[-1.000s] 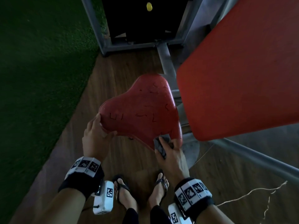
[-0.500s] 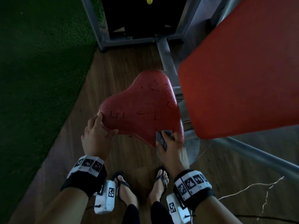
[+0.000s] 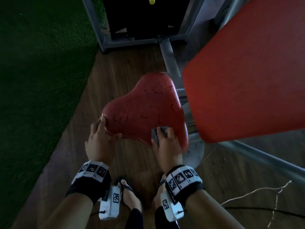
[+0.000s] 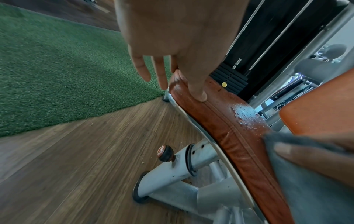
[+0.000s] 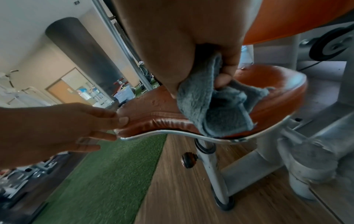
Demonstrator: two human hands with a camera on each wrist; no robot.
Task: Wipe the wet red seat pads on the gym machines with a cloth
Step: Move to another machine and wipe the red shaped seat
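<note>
Left grip: left hand grasps the left lobe of the red seat pad, thumb on top near the seam and fingers tucked under the rim, basically just steadying it.
Seat pad: heart-ish shape on a grey post, sitting over wood floor, green turf off to the left. Cracks and scuffs all over the top.
Right grip: right hand is clenched on a bunched grey cloth, pressing it onto the near-right lobe of the pad, part of the cloth draping over the edge.
Wet bits: left wrist view shows a shiny patch of droplets on top, just ahead of the cloth, so that part isn't dry yet. More beads toward the far end in the head view.
Progress: looks early-ish to me; cloth is only at the near corner, most of the top is left.
Right side: big red backrest pad above and to the right; can't tell if it's wet.
</note>
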